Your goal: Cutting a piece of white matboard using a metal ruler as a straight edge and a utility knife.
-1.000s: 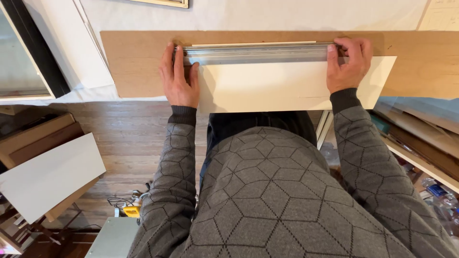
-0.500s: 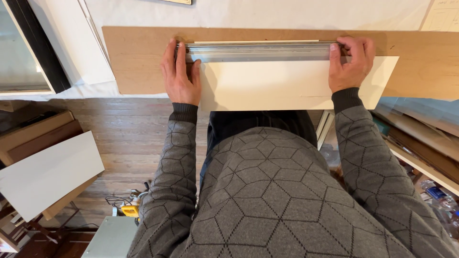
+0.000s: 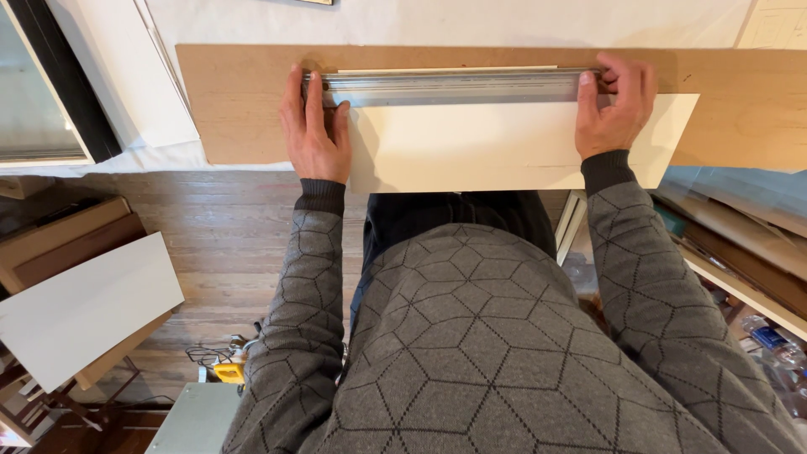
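Note:
A long metal straightedge (image 3: 458, 87) lies across the top of a cream sheet of board (image 3: 504, 143), which rests on a brown cutting board (image 3: 244, 101). My left hand (image 3: 313, 126) presses flat on the straightedge's left end, fingers spread over the brown board. At the right end, my right hand (image 3: 615, 105) grips the straightedge, fingers curled over its tip. Whether a blade is in that hand is hidden. Both grey patterned sleeves reach forward from my body.
White paper (image 3: 471, 21) covers the table behind the brown board. A dark framed panel (image 3: 42, 92) leans at the left. On the wooden floor stand a white board (image 3: 80, 307) on a stool, a yellow tool (image 3: 229, 370) and stacked boards (image 3: 740, 252) at the right.
The view has shifted slightly. Both hands stay on the ends of the straightedge, and the sheet has not visibly moved.

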